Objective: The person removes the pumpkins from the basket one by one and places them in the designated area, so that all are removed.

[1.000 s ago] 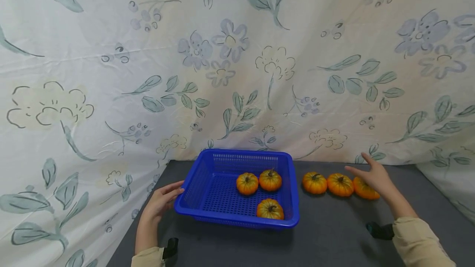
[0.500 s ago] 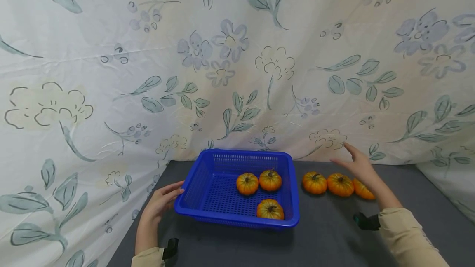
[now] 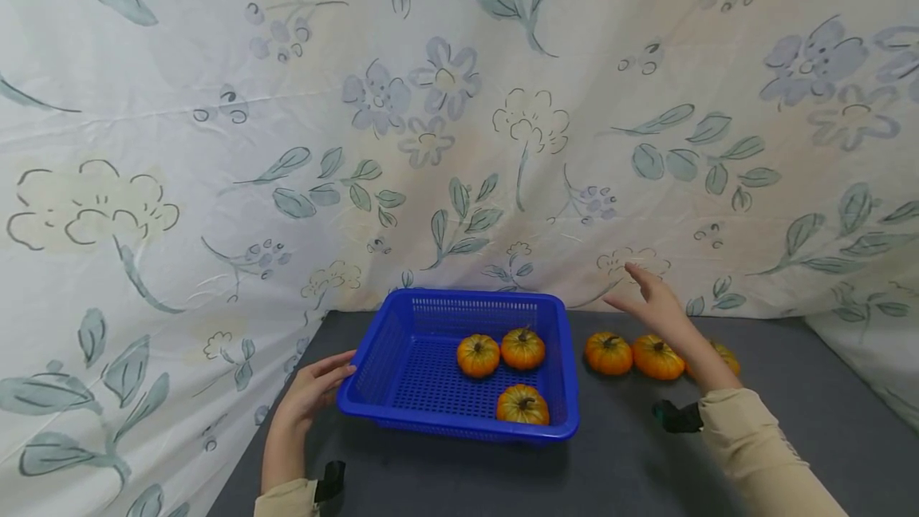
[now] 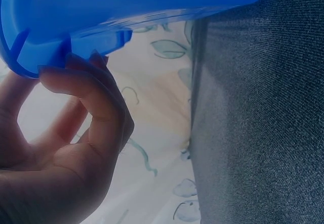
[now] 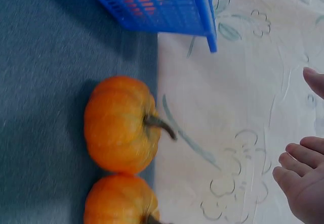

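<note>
A blue plastic basket (image 3: 452, 419) stands on the dark table, with three small orange pumpkins (image 3: 478, 357) inside, towards its right side. My left hand (image 3: 309, 389) holds the basket's left rim; in the left wrist view its curled fingers (image 4: 101, 95) meet the rim's edge. Right of the basket, three more pumpkins (image 3: 608, 353) lie in a row, the farthest one (image 3: 723, 357) partly hidden by my right forearm. My right hand (image 3: 660, 313) hovers above this row, holding nothing, thumb and fingers spread apart. Two of those pumpkins (image 5: 121, 125) show in the right wrist view.
A dark grey cloth-like table surface (image 3: 459, 477) lies beneath everything. Behind and on both sides hangs a white curtain (image 3: 459, 118) with leaf and flower drawings. Black bands (image 3: 678, 416) circle both wrists, below beige sleeves.
My right hand has moved left above the row of pumpkins, from the farthest one towards the basket, and slightly up. The left hand, basket and pumpkins have stayed in place.
</note>
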### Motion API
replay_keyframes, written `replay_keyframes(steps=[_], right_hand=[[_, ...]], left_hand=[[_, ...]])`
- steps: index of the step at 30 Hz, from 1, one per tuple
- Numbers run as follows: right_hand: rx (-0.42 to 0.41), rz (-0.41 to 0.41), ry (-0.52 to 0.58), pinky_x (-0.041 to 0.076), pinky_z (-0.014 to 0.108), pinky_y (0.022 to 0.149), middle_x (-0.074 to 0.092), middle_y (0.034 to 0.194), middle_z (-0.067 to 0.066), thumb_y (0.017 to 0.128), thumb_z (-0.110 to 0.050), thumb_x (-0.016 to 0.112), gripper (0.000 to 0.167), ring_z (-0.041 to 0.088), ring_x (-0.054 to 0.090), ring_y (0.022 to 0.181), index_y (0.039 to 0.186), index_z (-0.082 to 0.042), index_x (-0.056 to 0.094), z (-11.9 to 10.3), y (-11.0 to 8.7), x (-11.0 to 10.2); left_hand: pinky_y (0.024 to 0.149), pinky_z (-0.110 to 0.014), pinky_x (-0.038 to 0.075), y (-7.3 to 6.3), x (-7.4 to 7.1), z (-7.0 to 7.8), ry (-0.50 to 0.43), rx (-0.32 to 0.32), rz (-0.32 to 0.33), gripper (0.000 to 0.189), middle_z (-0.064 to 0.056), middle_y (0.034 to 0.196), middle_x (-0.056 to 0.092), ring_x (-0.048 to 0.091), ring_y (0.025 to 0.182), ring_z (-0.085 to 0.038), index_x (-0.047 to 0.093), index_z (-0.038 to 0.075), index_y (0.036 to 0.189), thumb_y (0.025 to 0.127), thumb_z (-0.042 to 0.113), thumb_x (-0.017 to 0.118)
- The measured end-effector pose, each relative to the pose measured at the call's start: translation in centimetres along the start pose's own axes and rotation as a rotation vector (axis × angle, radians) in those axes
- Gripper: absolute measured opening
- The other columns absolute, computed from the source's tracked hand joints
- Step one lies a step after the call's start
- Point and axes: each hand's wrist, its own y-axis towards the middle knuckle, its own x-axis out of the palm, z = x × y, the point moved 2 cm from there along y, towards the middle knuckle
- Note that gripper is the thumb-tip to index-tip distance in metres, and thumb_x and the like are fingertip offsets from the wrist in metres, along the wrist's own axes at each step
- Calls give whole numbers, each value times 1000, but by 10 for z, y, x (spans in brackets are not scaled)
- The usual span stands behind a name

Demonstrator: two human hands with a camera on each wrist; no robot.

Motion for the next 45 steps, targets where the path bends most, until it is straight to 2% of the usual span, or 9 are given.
replay_keyframes(steps=[7,20,27,31,45], right_hand=[[-24,-13,9,24,62,113,15,160,27,93,-43,63,90,51,20,144,156,-2,13,-12,5,11],[-98,-37,77,21,58,117,19,159,27,95,-32,63,81,47,20,146,154,1,18,-43,17,44],[-177,-34,130,21,54,118,25,158,27,95,-25,64,75,42,22,147,151,5,25,-56,23,64],[-175,-45,168,20,52,119,25,158,25,94,-26,66,76,40,22,148,152,2,26,-61,26,74],[-166,-93,172,23,49,119,27,159,21,93,-27,66,76,36,24,148,153,-1,26,-77,34,106]], left_hand=[[82,-31,54,-1,0,1,4,7,3,56,-11,133,61,64,101,-14,52,4,140,92,29,68],[84,-33,55,0,-1,-2,5,4,4,57,-13,134,60,65,102,-15,51,4,140,91,29,69],[83,-33,55,1,-1,-3,5,4,8,57,-12,134,61,64,101,-14,52,4,140,91,29,69],[83,-33,55,1,-1,-2,5,5,4,58,-12,133,61,64,101,-14,52,4,140,91,30,70],[85,-33,55,0,0,0,12,8,-2,59,-12,134,61,64,101,-13,52,4,140,90,31,70]])
